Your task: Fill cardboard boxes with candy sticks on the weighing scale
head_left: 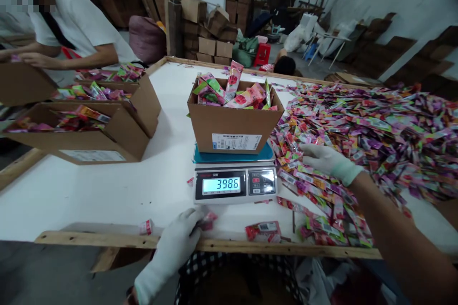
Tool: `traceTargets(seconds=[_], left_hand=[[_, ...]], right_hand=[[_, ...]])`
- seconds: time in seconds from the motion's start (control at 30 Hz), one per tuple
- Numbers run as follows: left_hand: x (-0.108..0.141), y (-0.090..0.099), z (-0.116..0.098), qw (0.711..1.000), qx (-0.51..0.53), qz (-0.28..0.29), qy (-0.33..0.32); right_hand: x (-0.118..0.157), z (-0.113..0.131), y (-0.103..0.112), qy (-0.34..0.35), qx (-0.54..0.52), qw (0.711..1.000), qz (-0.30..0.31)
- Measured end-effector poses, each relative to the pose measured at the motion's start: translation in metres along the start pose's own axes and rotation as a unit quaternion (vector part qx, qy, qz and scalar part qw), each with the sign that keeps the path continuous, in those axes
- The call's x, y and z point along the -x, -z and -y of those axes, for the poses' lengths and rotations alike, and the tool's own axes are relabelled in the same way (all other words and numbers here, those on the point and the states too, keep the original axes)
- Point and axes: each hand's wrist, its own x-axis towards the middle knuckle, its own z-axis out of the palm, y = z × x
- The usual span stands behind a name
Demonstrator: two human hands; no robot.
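Observation:
My left hand, in a white glove, is low over the table's front edge. Its thumb and fingertips close on a small pink packet, blurred by motion. Over the near side of a large heap of colourful packets reaches my right hand, also gloved, its fingers stretched out and touching the heap. Between and beyond my hands, a digital scale with a lit display bears an open cardboard box. Packets fill that box to above its rim, one standing upright.
Open boxes of packets stand on the left of the white table. A co-worker in a white top handles a box there. Loose packets lie near the wooden front edge. Behind are stacked cartons and a red stool.

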Motion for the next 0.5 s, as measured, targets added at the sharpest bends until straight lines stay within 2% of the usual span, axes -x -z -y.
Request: traceTargets(seconds=[0.1,0.17,0.23,0.3,0.37,0.4,0.43,0.5], left_hand=[[-0.003,0.004,-0.022,0.989,0.021,-0.054,-0.136],[-0.012,0.025,-0.044,0.960,0.018,-0.140,-0.242],[-0.031,0.065,-0.069,0.919,-0.004,-0.231,-0.319],[-0.059,0.118,-0.099,0.900,-0.047,-0.278,-0.333],[-0.095,0.172,-0.131,0.857,-0.098,-0.378,-0.337],[-0.115,0.196,-0.146,0.844,-0.120,-0.409,-0.325],[-0.135,0.215,-0.159,0.844,-0.147,-0.405,-0.318],[-0.172,0.240,-0.180,0.867,-0.218,-0.336,-0.297]], right_hand=[[0.001,-0.002,-0.004,-0.008,0.021,0.999,0.036],[0.003,-0.002,-0.010,-0.004,0.005,0.999,0.052],[0.006,0.003,-0.016,0.004,-0.012,0.999,0.050],[0.009,0.011,-0.023,0.014,-0.015,0.999,0.037],[0.012,0.023,-0.027,0.033,-0.008,0.999,0.026],[0.013,0.030,-0.028,0.044,-0.003,0.999,0.025],[0.015,0.036,-0.029,0.055,0.000,0.998,0.026],[0.018,0.049,-0.029,0.073,-0.003,0.997,0.034]])
